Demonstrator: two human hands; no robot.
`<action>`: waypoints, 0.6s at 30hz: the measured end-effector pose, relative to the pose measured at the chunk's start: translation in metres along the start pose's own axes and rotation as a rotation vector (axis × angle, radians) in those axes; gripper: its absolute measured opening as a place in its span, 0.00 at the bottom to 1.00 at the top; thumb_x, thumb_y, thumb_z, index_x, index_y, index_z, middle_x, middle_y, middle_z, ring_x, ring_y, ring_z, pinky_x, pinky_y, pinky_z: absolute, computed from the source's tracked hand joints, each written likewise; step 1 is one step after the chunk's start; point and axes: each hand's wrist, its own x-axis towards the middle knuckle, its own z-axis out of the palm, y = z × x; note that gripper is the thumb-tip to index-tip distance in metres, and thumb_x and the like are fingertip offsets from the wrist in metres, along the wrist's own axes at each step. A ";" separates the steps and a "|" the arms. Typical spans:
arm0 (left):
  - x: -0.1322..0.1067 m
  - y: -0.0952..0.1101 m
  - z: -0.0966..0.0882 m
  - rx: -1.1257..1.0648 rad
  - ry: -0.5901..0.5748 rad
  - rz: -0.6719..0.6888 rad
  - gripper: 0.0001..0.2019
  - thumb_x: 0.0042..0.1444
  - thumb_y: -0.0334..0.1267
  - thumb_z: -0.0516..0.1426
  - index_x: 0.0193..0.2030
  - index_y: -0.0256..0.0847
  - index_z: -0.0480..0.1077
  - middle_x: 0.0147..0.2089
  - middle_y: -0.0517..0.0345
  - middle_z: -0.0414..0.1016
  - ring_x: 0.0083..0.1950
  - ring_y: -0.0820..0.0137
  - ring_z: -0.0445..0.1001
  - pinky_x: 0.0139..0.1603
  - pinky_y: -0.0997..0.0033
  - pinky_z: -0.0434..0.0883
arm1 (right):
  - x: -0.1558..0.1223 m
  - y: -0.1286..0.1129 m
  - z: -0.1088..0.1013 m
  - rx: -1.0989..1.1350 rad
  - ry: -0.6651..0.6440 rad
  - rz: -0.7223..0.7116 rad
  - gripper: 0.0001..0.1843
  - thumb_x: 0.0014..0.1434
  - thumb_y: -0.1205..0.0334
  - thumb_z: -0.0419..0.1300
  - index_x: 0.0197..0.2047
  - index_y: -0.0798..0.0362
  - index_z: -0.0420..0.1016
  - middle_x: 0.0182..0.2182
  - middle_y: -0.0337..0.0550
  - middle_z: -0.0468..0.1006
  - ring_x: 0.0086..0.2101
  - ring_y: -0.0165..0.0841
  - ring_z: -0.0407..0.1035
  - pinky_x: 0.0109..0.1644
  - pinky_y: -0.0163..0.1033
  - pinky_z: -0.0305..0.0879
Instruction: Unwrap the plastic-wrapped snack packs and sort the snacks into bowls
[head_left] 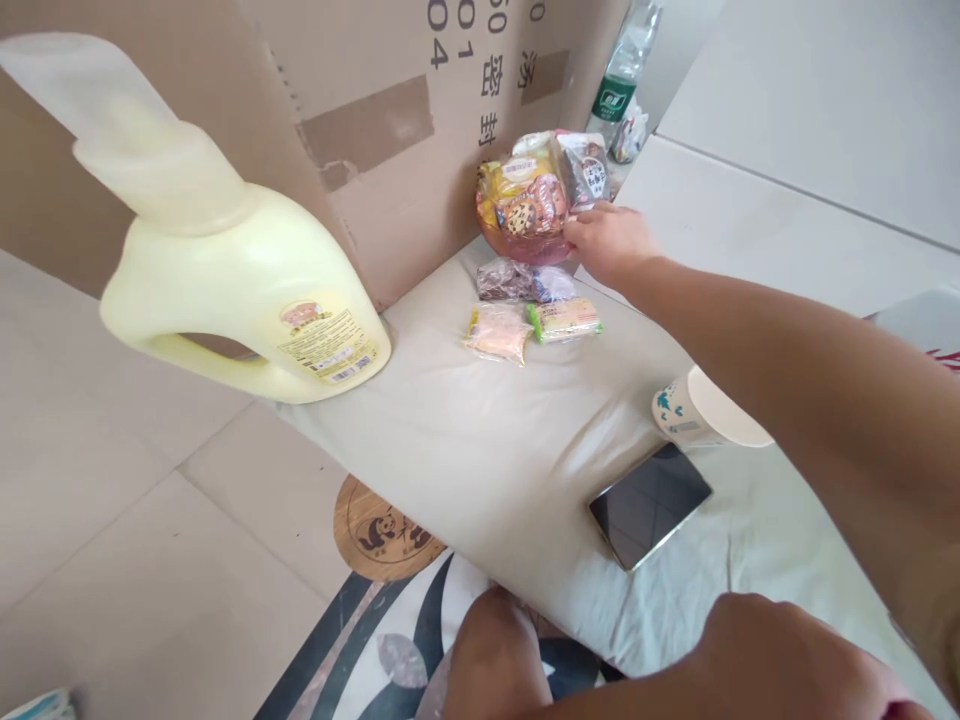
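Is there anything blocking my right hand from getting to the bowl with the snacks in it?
No, nothing visible is. Your right hand is right at the side of the snack bowl, seemingly touching it. The loose packets lie in front of the bowl, not between it and your hand.

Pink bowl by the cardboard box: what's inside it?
The pink bowl holds wrapped snacks, including a cookie-picture packet; a dark pouch is at its right edge. Whatever lies beneath them is covered, and the right hand hides part of that edge.
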 end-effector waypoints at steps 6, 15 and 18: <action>-0.011 0.016 0.002 0.119 0.046 0.002 0.15 0.59 0.46 0.46 0.29 0.40 0.65 0.30 0.58 0.72 0.37 0.68 0.72 0.34 0.70 0.64 | -0.065 -0.020 -0.087 0.116 -0.009 -0.034 0.05 0.61 0.60 0.59 0.37 0.53 0.70 0.42 0.51 0.78 0.47 0.43 0.70 0.49 0.47 0.66; -0.008 0.022 0.007 0.201 0.010 0.026 0.16 0.60 0.45 0.45 0.29 0.40 0.66 0.32 0.54 0.75 0.39 0.64 0.75 0.31 0.68 0.62 | -0.160 -0.012 -0.104 0.804 -0.039 0.271 0.13 0.53 0.56 0.68 0.29 0.49 0.67 0.23 0.34 0.68 0.26 0.31 0.63 0.29 0.39 0.64; -0.002 0.024 0.014 0.228 0.001 0.035 0.16 0.60 0.45 0.46 0.29 0.40 0.68 0.32 0.53 0.75 0.39 0.63 0.75 0.31 0.68 0.62 | -0.161 -0.004 -0.097 1.142 0.061 0.393 0.15 0.52 0.55 0.70 0.29 0.49 0.67 0.23 0.34 0.67 0.26 0.29 0.62 0.29 0.37 0.64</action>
